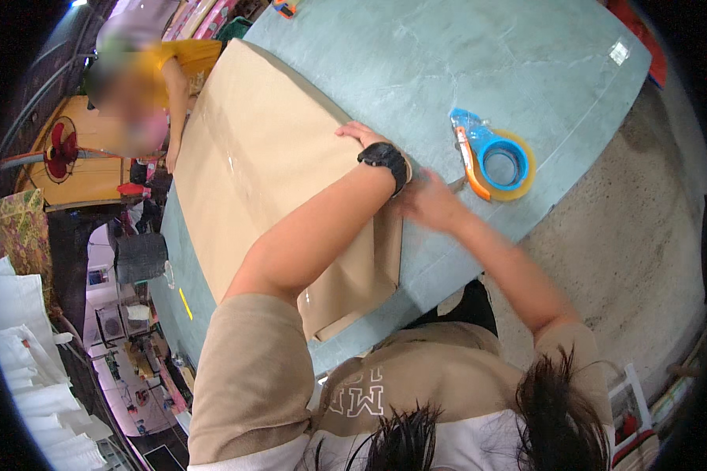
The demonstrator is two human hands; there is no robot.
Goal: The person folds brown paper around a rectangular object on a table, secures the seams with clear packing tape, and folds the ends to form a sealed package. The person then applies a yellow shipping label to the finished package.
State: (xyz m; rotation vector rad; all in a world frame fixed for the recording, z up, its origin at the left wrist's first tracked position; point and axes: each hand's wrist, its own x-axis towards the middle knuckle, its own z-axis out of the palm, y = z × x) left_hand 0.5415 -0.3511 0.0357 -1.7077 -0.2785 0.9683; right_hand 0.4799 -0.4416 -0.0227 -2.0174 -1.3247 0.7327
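A large package wrapped in brown paper [243,149] lies across the table, with a shiny strip of clear tape along its top. My left hand [360,135] rests on the package's right edge, its visible fingers stretched out flat; a black watch is on that wrist. Close by, my right hand [434,204] is at the package's right end, beside the folded paper [386,251]. Motion smears its fingers, so whether they grip the paper is unclear. To the right of both hands lie a blue tape dispenser with a roll of yellowish tape [504,163] and an orange cutter knife [471,165].
The blue-green table [558,86] has its right edge beyond the tape dispenser, above a concrete floor [620,228]. At the far left, a person in a yellow top [188,67] stands with one arm by the package. A red fan [60,149] is behind.
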